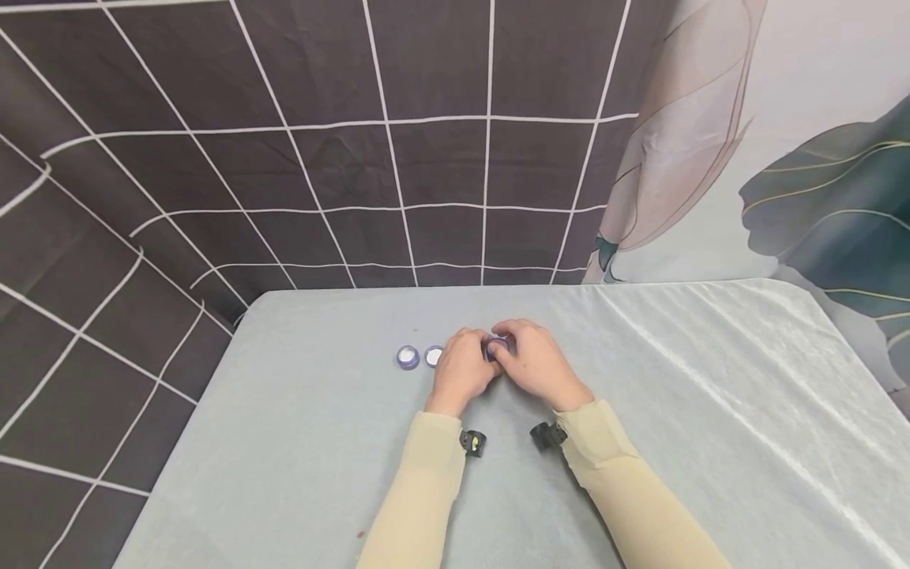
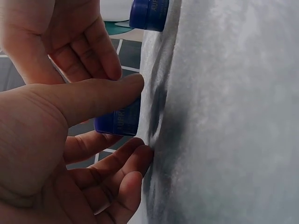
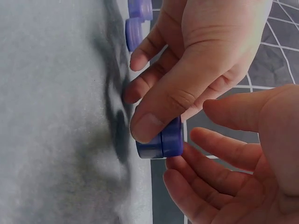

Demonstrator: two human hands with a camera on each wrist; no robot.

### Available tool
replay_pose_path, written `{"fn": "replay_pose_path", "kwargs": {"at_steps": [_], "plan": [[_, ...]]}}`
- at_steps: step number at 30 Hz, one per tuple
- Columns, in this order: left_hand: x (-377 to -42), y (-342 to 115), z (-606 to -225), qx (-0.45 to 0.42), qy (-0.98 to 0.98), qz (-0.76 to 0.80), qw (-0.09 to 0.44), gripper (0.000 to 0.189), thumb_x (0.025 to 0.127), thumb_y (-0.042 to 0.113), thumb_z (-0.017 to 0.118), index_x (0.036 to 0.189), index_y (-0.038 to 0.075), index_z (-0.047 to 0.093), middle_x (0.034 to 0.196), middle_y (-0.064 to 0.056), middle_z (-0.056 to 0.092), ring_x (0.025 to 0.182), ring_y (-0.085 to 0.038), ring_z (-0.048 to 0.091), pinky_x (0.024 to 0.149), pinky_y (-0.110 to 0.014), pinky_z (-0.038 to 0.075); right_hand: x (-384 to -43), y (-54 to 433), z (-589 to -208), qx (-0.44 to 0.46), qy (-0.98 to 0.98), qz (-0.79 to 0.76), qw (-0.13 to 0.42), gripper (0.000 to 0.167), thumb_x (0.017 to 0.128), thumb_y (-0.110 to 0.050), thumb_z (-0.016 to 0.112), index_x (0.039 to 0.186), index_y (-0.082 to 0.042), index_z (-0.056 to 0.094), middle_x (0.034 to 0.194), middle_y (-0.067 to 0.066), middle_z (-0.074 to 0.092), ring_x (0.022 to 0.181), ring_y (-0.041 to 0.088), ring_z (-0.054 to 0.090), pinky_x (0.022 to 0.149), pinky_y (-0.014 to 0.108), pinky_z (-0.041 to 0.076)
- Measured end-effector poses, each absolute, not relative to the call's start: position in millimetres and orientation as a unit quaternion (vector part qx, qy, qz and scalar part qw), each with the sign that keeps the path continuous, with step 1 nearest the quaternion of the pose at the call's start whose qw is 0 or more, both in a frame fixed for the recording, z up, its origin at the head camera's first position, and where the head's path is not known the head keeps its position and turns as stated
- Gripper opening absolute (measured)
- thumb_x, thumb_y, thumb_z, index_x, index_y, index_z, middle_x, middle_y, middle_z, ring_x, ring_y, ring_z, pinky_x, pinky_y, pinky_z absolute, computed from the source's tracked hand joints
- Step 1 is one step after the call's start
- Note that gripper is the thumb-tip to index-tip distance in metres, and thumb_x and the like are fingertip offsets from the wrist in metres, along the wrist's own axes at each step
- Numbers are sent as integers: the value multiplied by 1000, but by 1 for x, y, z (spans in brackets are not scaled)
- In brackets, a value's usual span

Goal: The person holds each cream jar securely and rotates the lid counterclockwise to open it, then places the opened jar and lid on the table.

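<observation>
My left hand pinches a small blue-purple jar between thumb and fingers, slightly above the cloth. A seam runs round it where lid and body meet, and part of its gold lettering shows in the left wrist view. On the right, my right hand is held close around the jar with its fingers loosely bent. Its fingertips come right up to the jar in the right wrist view, and its thumb stands apart. To the left stand a purple jar with a white inside and a shallower purple-rimmed white piece, partly covered by my left hand.
Another blue jar stands at the top of the left wrist view, beyond my right hand. A pale grey cloth covers the table, with creases on the right. Behind it hang a dark grid-patterned curtain and a leaf-print one.
</observation>
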State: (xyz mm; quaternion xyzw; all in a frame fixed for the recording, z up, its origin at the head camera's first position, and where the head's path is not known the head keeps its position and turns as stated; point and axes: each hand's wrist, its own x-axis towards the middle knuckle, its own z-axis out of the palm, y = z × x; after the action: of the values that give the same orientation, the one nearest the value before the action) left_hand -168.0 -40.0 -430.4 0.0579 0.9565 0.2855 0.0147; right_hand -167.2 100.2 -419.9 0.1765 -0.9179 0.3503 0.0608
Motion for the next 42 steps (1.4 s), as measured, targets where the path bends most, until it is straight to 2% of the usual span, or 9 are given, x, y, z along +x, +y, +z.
{"fn": "replay_pose_path", "kwargs": {"at_steps": [4,11,14,18,23,29,42], "plan": [[-167,-42,-431,57,953,296,16,45,80,30,84,117,7,72,110,-9,68,104,-27,65,93,-40,51,-167,99,-420,177,-918,350,61,25,92,-14,69,110,3,71,108,18,71,100,32,67,91,47,51],[-165,-44,-429,52,947,317,7,43,81,27,83,116,7,72,115,-10,69,110,-28,64,95,-42,50,-167,97,-419,174,-916,356,57,27,93,-16,68,112,3,71,110,18,71,104,32,66,93,47,50],[-164,-45,-429,50,945,322,1,42,80,27,83,115,7,72,115,-10,69,111,-29,64,96,-42,50,-168,95,-418,169,-917,356,57,27,94,-17,68,112,2,71,109,17,71,100,30,66,90,46,51],[-163,-46,-428,48,945,324,-5,41,80,26,83,114,7,72,115,-10,70,111,-29,64,96,-42,50,-169,93,-419,164,-918,355,62,28,96,-21,67,112,2,71,106,16,71,94,28,66,86,45,52],[-162,-47,-428,51,945,323,-22,42,81,28,82,115,5,72,117,-11,70,113,-30,64,98,-43,50,-170,91,-418,149,-919,359,66,32,97,-27,64,110,1,72,106,16,72,97,28,67,88,45,52],[-160,-47,-426,54,940,332,-54,37,82,26,80,112,6,73,112,-10,72,108,-29,66,94,-42,51,-168,88,-415,132,-919,364,72,31,96,-29,66,107,-1,74,105,16,72,101,32,67,89,47,52],[-154,-46,-428,51,931,351,-87,34,80,24,80,108,5,74,104,-8,72,100,-26,68,92,-41,50,-163,85,-410,89,-919,378,66,33,94,-32,69,105,-2,75,101,16,72,93,30,67,83,46,53]]}}
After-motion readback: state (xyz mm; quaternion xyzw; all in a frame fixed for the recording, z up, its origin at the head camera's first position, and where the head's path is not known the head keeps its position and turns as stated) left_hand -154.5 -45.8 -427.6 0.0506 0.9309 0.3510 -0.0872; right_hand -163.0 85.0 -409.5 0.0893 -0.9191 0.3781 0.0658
